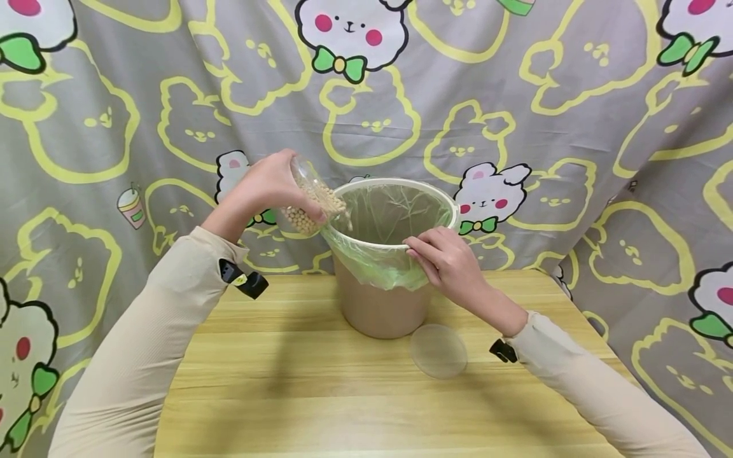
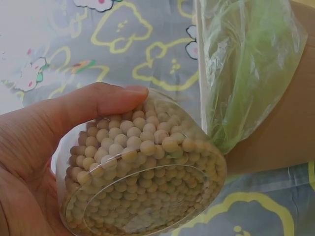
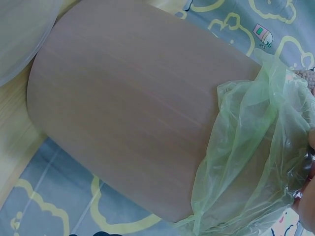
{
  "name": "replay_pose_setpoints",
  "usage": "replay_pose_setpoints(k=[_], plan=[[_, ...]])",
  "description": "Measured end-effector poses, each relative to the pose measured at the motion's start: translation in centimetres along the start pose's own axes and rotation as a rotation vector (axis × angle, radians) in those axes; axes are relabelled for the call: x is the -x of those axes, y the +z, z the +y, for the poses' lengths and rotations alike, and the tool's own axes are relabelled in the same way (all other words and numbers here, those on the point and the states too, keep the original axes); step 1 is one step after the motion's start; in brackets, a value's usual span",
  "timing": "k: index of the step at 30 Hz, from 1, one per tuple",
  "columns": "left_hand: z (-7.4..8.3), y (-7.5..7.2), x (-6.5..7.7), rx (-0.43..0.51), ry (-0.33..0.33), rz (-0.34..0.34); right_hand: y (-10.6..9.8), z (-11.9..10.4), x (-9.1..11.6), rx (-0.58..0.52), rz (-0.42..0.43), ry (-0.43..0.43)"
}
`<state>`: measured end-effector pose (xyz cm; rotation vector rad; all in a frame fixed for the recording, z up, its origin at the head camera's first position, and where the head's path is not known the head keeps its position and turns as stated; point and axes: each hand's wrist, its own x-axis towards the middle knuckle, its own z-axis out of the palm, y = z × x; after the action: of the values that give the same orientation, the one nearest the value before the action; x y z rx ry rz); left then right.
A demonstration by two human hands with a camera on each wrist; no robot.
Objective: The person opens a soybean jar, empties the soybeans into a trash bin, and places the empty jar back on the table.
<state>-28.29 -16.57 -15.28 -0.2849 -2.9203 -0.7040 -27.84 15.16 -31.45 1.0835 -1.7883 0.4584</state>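
My left hand (image 1: 279, 184) grips a clear plastic jar (image 2: 142, 167) filled with small round beige beans (image 1: 309, 210), likely soybeans by their look. Tilted, the jar has its mouth over the left rim of a brown trash can (image 1: 380, 312), and some beans spill at that edge. A thin green plastic bag (image 1: 378, 267) lines the can and is folded down over its white rim (image 1: 395, 181). At the front right of the rim, my right hand (image 1: 449, 264) pinches the edge with the bag. In the right wrist view only a few fingers (image 3: 309, 206) show.
A round translucent lid (image 1: 438, 351) lies flat on the wooden table (image 1: 343, 407), just right of the can's base. Behind the table hangs a grey curtain (image 1: 458, 76) with yellow and white cartoon animals.
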Motion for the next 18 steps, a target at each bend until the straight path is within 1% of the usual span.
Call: replay_pose_setpoints(k=[4, 11, 15, 18], plan=[[0.4, 0.1, -0.1, -0.019, 0.015, -0.006, 0.0, -0.1, 0.0, -0.002, 0.005, -0.001], [0.8, 0.4, -0.3, -0.078, 0.076, 0.013, 0.0, 0.0, 0.1, -0.002, 0.007, 0.005], [1.1, 0.5, -0.1, -0.107, 0.073, 0.013, 0.0, 0.0, 0.1, -0.003, 0.009, 0.006], [1.3, 0.5, 0.1, -0.111, 0.067, 0.011, 0.1, -0.1, 0.1, -0.005, 0.013, 0.006]])
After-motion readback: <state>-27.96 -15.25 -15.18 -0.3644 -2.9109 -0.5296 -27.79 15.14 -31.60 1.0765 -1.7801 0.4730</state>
